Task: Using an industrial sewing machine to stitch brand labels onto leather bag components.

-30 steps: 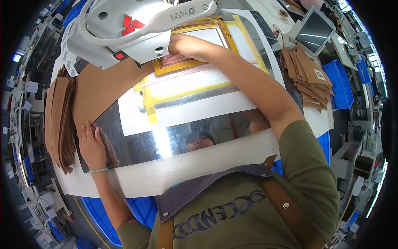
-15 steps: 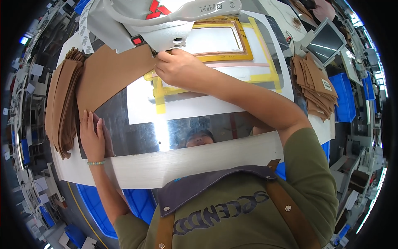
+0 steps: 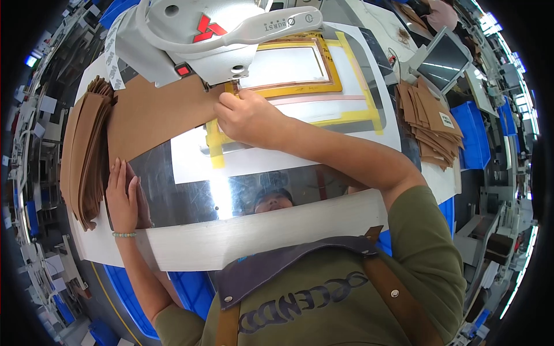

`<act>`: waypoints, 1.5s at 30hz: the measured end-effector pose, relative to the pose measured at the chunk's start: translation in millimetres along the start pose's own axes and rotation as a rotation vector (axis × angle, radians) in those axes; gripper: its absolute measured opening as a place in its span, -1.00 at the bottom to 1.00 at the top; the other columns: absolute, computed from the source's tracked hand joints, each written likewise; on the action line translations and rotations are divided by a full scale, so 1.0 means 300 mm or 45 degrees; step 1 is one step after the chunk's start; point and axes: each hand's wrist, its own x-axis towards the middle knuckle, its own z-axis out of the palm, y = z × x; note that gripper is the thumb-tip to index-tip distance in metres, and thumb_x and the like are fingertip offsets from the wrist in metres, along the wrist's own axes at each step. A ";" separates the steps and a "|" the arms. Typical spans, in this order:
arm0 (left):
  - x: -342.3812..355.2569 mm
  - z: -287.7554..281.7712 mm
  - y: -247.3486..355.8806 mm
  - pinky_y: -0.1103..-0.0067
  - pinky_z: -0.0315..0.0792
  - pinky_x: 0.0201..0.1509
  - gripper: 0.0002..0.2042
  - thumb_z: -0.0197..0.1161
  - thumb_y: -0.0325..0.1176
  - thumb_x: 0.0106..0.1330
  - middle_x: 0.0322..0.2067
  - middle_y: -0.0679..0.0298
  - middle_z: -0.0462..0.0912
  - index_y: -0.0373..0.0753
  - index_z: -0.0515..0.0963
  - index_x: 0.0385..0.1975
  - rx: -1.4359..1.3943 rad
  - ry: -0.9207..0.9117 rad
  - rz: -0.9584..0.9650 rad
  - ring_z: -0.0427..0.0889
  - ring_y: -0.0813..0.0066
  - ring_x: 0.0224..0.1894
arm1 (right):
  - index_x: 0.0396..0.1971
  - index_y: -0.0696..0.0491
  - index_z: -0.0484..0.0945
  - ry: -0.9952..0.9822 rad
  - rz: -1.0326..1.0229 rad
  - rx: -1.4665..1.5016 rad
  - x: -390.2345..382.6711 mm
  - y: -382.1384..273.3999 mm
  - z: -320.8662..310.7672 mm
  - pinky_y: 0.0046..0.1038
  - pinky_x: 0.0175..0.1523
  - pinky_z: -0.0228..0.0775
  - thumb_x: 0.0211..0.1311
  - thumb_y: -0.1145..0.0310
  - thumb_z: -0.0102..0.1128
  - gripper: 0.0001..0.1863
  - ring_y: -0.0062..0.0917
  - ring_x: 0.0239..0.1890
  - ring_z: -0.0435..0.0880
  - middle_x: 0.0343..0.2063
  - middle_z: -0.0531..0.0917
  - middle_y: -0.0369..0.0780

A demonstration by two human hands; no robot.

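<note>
A flat brown panel [image 3: 156,115], seemingly leather or fabric, runs from a stack of brown pieces [image 3: 83,150] under the head of a white sewing machine [image 3: 196,40]. At the panel's right end, just past the needle area, my right hand [image 3: 248,118] is closed with the edge pinched in its fingers; the fingertips are partly hidden. My left hand [image 3: 122,196] lies with fingers stretched and together at the panel's near left corner, beside the stack. A yellow-edged frame template [image 3: 340,78] lies on a white sheet [image 3: 193,167] right of the machine.
A shiny metal plate [image 3: 167,202] covers the near table, with a pale table edge [image 3: 288,236] in front. More brown pieces [image 3: 430,121] are piled at the right, by a blue bin [image 3: 470,135] and a screen [image 3: 444,60]. Another person [image 3: 443,14] is at the far right.
My right hand has come slightly toward me and right of the needle, drawing the panel's end out past it. My left hand stays at the near left corner. The whole view has shifted a little.
</note>
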 end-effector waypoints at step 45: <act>0.298 0.121 0.610 0.18 -0.03 0.71 -0.46 0.05 -0.36 0.56 0.58 0.20 0.30 -0.19 0.34 0.54 -0.194 -0.119 0.725 0.16 0.11 0.65 | 0.25 0.13 0.64 -0.470 0.791 0.052 -0.736 0.322 -0.333 0.00 0.60 0.08 0.59 -0.06 0.08 -0.42 -0.22 0.56 0.27 0.42 0.52 -0.18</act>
